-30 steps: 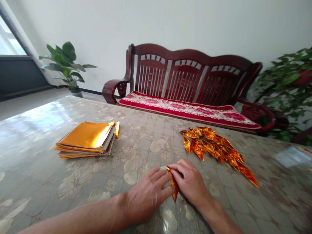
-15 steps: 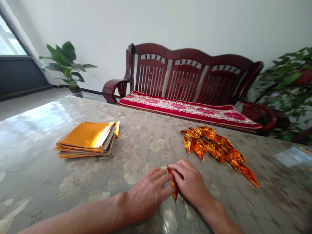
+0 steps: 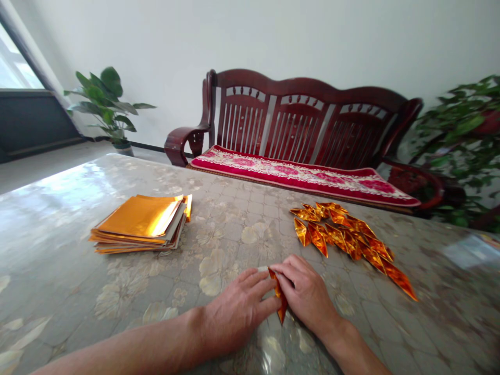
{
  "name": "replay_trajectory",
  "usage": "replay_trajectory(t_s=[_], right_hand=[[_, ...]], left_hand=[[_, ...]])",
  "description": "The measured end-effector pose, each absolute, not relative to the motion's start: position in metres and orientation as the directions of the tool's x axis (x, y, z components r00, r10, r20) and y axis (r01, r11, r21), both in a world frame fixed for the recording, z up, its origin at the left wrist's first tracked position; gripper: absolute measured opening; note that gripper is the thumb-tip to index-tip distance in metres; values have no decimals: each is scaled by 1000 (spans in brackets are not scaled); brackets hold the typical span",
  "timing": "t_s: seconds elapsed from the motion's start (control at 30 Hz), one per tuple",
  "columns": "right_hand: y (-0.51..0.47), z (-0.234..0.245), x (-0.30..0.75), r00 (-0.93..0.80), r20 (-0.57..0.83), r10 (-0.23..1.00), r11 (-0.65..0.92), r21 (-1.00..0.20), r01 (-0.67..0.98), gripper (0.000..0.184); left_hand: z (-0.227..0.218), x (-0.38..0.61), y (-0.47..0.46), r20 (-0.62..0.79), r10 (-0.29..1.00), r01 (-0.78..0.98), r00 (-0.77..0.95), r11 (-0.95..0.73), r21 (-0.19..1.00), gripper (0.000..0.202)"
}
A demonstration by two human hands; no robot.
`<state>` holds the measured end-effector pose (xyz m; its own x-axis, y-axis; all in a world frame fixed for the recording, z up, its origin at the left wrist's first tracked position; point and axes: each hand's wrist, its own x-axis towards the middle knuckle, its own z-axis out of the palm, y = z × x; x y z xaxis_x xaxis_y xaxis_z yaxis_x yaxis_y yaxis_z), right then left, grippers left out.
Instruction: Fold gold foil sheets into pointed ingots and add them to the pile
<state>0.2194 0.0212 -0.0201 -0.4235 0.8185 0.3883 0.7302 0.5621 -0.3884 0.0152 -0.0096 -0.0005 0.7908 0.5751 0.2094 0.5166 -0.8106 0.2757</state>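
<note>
A small piece of folded gold foil paper, narrow and pointed at its near end, stands between my two hands on the table. My left hand presses its fingertips against the paper's left side. On the other side my right hand grips it, thumb and bent fingers together near its far end. Much of the paper is hidden by the fingers. Ahead and to the right lies a pile of folded gold foil pieces, pointed like little boats. Off to the left is a stack of flat gold foil sheets, its edges uneven.
The table has a glossy floral covering. A clear plastic packet lies near its right edge. Beyond the table stands a dark red wooden bench with a red patterned cushion. Potted plants flank it.
</note>
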Motion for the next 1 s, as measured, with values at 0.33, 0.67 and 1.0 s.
replay_trajectory(t_s=[0.33,0.67,1.0], right_hand=[[18,-17,218,-475,424,771,615,-303,728,22],[17,-17,217,-488,448,749,633,-268,726,22],[16,-14,216,-496,454,740,638,-242,731,24]], left_hand=[[-4,17,-10,240,575,512,782,-813,278,24],[-3,16,-10,224,582,522,782,-807,276,30],[-3,16,-13,205,600,548,774,-795,259,27]])
